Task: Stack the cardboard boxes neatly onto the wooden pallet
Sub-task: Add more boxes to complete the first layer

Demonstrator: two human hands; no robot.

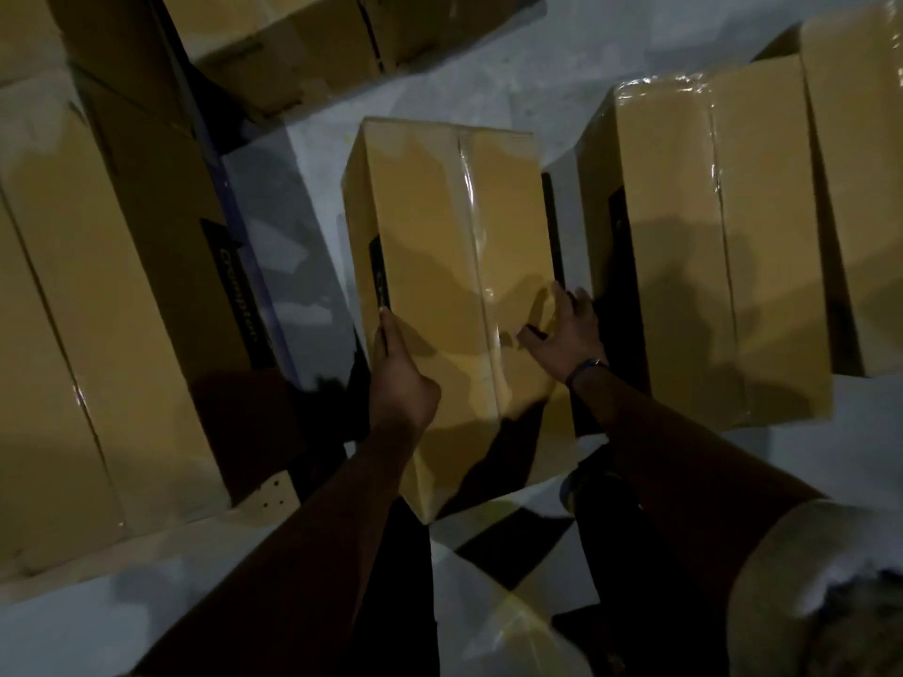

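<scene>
Here, from the head camera, a person holds a taped cardboard box [454, 266] lengthwise between both grips above a pale floor [440, 85]. The left grip [403, 383] clasps the box's left edge, thumb on top, fingers out of sight down the side. The right grip [567, 329] hooks over the right edge, thumb spread on the top face. To the left stand stacked boxes [97, 295], just right a second row of boxes [708, 227], beyond them further boxes [293, 36]. Whether the held box touches the floor cannot be told.

Pale floor [488, 90], prob. concrete; dim.
</scene>
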